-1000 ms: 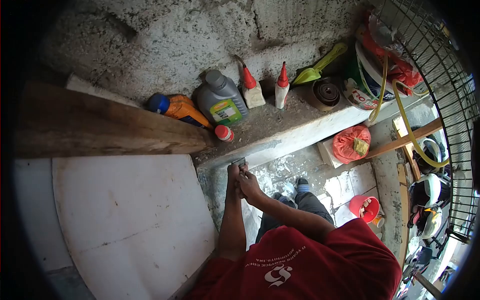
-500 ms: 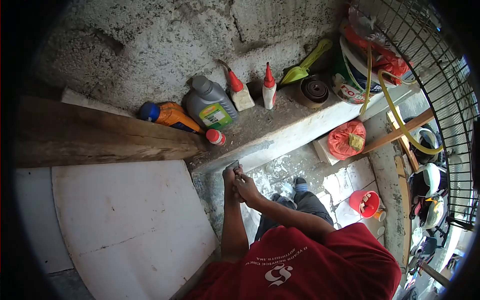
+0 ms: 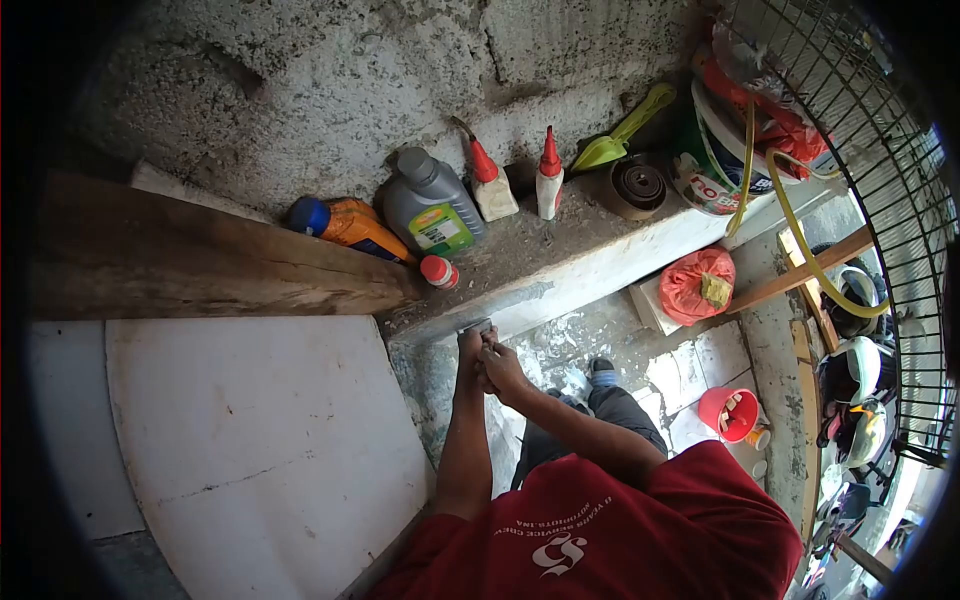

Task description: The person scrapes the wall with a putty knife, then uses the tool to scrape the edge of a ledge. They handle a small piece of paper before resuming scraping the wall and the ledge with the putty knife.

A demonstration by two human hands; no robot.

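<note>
holding small flat grey piece (image 3: 477,326) in left hand (image 3: 468,346), near white-faced concrete ledge (image 3: 600,262); pressing right hand (image 3: 502,370) close against left, cannot tell its grip; apparently calls for steady two-handed control.

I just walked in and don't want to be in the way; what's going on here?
A person has the left hand and right hand together at a small, flat grey thing beside the ledge; what it is can't be made out. A grey bottle is on the ledge, a red bucket on the floor.
</note>
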